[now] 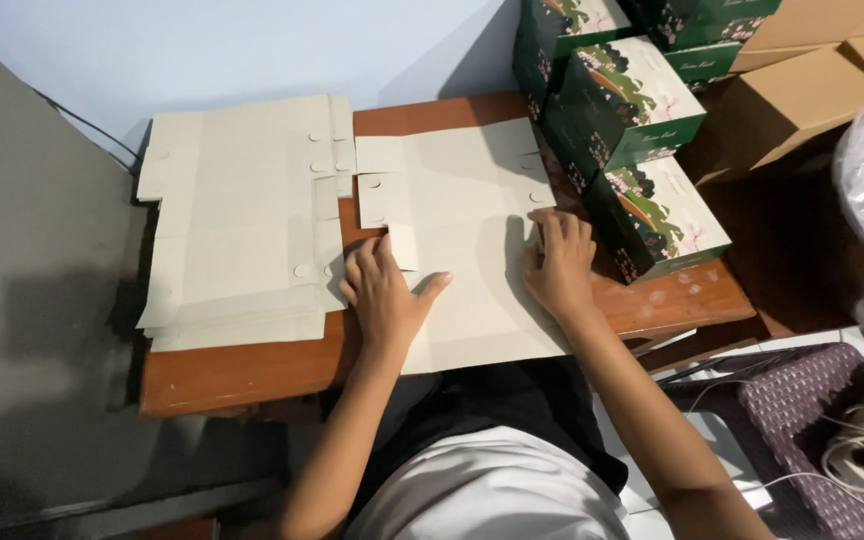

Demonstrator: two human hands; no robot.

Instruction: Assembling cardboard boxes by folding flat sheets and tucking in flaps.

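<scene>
At the left of the bench (252, 375) you have a stack of flat carton blanks (237, 225), all still unfolded. In front of you one blank (457, 215) lies flat, printed side down; none of its walls stand yet, so the folding looks barely begun. Your left hand (384, 290) lies palm down on its left flap, fingers together and thumb out to the right, pinching nothing. Your right hand (555, 262) presses flat near the right edge, fingers spread slightly. Farther right, finished green boxes (642, 105) are stacked on the bench corner, so some work looks already done.
</scene>
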